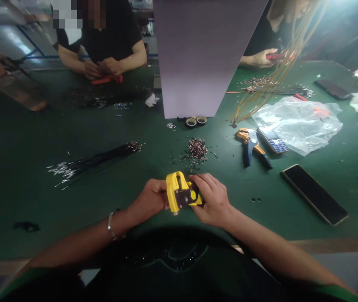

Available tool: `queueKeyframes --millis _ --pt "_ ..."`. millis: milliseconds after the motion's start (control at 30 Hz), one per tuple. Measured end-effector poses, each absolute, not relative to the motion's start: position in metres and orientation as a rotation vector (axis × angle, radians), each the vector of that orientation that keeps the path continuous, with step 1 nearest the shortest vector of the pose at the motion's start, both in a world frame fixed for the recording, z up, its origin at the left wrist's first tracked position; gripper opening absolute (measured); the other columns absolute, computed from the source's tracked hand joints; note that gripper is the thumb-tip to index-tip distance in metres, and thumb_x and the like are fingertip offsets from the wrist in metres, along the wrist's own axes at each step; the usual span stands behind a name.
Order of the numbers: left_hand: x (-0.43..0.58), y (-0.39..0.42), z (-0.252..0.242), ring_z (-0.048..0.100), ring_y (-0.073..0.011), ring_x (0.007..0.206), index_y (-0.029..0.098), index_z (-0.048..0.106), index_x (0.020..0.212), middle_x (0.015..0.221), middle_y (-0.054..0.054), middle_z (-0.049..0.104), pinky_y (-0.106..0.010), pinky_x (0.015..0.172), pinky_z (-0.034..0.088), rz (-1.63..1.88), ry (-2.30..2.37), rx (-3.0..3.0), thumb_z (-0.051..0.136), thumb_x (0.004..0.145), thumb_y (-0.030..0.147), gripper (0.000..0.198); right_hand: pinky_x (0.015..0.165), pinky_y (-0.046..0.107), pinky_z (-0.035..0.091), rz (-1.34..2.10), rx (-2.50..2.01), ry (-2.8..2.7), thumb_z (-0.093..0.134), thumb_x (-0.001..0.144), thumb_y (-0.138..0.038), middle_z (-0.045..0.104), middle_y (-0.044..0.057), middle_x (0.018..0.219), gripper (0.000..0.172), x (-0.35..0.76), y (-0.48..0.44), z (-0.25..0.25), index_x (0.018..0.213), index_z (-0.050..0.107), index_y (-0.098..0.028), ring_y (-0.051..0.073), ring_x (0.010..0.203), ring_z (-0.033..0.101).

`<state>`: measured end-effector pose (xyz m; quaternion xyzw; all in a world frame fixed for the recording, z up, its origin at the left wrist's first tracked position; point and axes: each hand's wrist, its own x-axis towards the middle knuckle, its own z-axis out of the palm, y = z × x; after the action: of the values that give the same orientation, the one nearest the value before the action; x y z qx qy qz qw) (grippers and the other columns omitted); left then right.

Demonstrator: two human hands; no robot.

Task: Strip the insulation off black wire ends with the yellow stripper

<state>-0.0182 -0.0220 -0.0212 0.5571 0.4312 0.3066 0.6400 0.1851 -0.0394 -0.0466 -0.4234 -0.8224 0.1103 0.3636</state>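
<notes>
Both forearms slant inward over the near edge of the bench [81, 222], bringing the hands close together. The left hand [154, 195], below a wrist with a bracelet [111, 226], grips the left side of the yellow tool [173, 193], its fingertips partly hidden. The right hand [213, 198], back upward, curls its fingers around the tool's right side. The tool sits between both hands, just nearer the person than the pile of bits [198, 150].
</notes>
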Motion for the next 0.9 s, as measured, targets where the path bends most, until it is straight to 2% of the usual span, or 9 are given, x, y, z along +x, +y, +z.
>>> queueKeyframes --millis 367,633,900 --pt "-0.015 -0.024 -0.012 0.054 -0.0104 0.054 0.013 0.065 0.057 0.052 0.0 0.058 -0.023 0.055 0.046 0.623 1.025 1.22 0.069 0.075 0.027 0.023 0.069 0.04 0.052 0.248 -1.11 -2.14 0.054 0.069 -0.016 0.064 0.013 0.094 0.044 0.185 -0.041 -0.049 0.113 0.051 -0.015 0.026 0.08 0.059" --pt "-0.014 -0.023 -0.007 0.042 -0.0052 0.045 0.014 0.056 0.05 0.045 0.004 0.051 -0.018 0.047 0.034 0.592 1.037 1.228 0.058 0.07 0.014 0.02 0.061 0.036 0.049 0.247 -1.116 -2.156 0.052 0.071 -0.018 0.063 0.011 0.085 0.032 0.184 -0.041 -0.052 0.103 0.052 -0.016 0.023 0.071 0.058" --pt "-0.013 -0.022 0.0 0.041 -0.0049 0.046 0.014 0.057 0.052 0.046 0.005 0.05 -0.017 0.047 0.033 0.575 1.042 1.228 0.054 0.064 0.01 0.013 0.058 0.033 0.046 0.257 -1.098 -2.172 0.052 0.069 -0.015 0.061 0.008 0.08 0.03 0.184 -0.041 -0.055 0.1 0.051 -0.016 0.022 0.066 0.056"
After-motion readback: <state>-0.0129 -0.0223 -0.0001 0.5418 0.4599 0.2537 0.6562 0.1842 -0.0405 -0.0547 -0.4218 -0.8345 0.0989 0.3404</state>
